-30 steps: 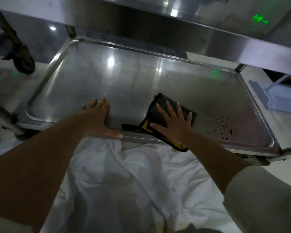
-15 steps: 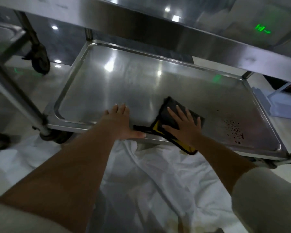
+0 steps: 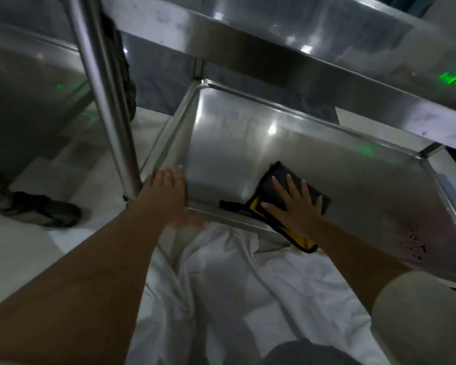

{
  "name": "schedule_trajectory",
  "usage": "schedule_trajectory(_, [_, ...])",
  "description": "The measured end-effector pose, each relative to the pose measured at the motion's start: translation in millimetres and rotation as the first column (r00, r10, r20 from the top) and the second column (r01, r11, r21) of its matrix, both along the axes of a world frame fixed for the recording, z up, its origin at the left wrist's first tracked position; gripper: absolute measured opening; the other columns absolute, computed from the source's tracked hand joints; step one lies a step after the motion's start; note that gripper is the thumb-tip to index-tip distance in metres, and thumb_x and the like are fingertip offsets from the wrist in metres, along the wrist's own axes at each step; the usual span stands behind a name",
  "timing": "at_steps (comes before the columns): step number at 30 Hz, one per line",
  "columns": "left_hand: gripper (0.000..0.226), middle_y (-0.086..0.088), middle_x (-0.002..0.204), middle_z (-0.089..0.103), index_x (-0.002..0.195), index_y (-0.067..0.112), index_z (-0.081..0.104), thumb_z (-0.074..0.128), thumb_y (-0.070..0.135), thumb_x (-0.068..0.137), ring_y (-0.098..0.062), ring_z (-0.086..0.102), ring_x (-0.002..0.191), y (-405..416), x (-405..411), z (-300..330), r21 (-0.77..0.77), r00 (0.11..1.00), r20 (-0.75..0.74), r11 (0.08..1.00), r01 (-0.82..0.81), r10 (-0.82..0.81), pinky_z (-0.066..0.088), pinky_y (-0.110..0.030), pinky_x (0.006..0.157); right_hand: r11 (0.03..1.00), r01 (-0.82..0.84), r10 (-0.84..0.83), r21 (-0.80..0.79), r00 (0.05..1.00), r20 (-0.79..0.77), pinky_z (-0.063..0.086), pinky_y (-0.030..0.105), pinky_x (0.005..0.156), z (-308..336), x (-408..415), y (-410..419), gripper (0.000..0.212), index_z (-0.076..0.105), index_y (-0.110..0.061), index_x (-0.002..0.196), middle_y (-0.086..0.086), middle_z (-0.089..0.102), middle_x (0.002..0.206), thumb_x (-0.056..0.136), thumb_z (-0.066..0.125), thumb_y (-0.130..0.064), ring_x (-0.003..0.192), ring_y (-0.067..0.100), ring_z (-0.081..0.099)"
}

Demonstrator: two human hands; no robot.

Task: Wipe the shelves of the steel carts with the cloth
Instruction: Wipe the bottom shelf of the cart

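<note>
Commercial kitchen, steel carts (image 3: pixel 327 159), tiled floor (image 3: pixel 24 246)

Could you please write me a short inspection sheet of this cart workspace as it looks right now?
Surface: lower steel shelf, shiny, with dark specks near its right side.
Job's things: black and yellow cloth lies flat on the shelf, one corner hanging over the front rim.
Clutter: nothing seen on the shelf besides the cloth.
Hands: right hand presses flat on the cloth, fingers spread; left hand rests flat on the shelf's front left corner beside the cart post.
Cables: nothing seen.
Surroundings: upper shelf overhead; white sheet on the floor below; a second cart and a dark caster wheel at left.
</note>
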State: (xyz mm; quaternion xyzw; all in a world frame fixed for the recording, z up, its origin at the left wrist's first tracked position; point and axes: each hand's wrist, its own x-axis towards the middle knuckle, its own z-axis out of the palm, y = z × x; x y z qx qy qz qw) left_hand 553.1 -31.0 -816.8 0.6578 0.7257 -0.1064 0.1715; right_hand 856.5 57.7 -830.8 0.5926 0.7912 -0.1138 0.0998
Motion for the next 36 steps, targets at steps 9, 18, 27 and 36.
schedule_trajectory(9, [0.158,-0.012,0.159,0.017,0.145,0.008,-0.029,0.084,0.065,0.05,-0.029,0.024,0.144,2,-8,12,0.053,0.935,0.339,0.99,-0.129,0.104,0.03,-0.04,0.115,0.981,-0.194,0.192,-0.019,0.979,-0.067,-0.015,0.07,0.102,-5,-177,-4,0.084,-0.008,-0.053,0.144,-0.007,-0.019,0.159,0.075,0.022,-0.087,0.143,0.032,-0.021])
schedule_trajectory(18, [0.134,-0.014,0.162,0.002,0.151,0.006,-0.013,0.062,0.078,0.066,-0.028,0.005,0.149,-5,2,23,0.006,0.958,0.266,0.994,-0.11,0.105,0.013,-0.042,0.12,0.985,-0.173,0.173,0.01,0.984,-0.052,-0.008,0.064,0.109,1,-91,-8,0.085,-0.007,-0.057,0.142,-0.015,-0.014,0.159,0.068,0.019,-0.092,0.146,0.021,-0.014])
schedule_trajectory(27, [0.109,-0.026,0.158,0.006,0.154,0.017,-0.005,0.028,0.086,0.077,-0.044,0.007,0.145,12,39,17,-0.049,0.981,0.025,0.98,-0.193,0.194,0.014,-0.057,0.116,0.973,0.231,-0.231,-0.018,0.973,0.006,0.0,0.064,0.112,4,96,-34,0.075,-0.031,-0.07,0.116,-0.015,-0.016,0.158,0.054,0.0,-0.098,0.146,0.021,-0.013])
schedule_trajectory(36, [0.07,-0.012,0.159,0.013,0.15,0.015,0.02,0.025,0.06,0.097,-0.034,0.013,0.145,49,159,-1,0.129,0.991,0.076,0.987,0.098,-0.108,0.019,-0.058,0.113,0.997,0.055,-0.054,0.05,0.998,-0.037,-0.01,0.062,0.11,-5,104,-38,0.056,-0.03,-0.068,0.122,-0.014,-0.014,0.159,0.078,0.003,-0.082,0.145,0.021,-0.018])
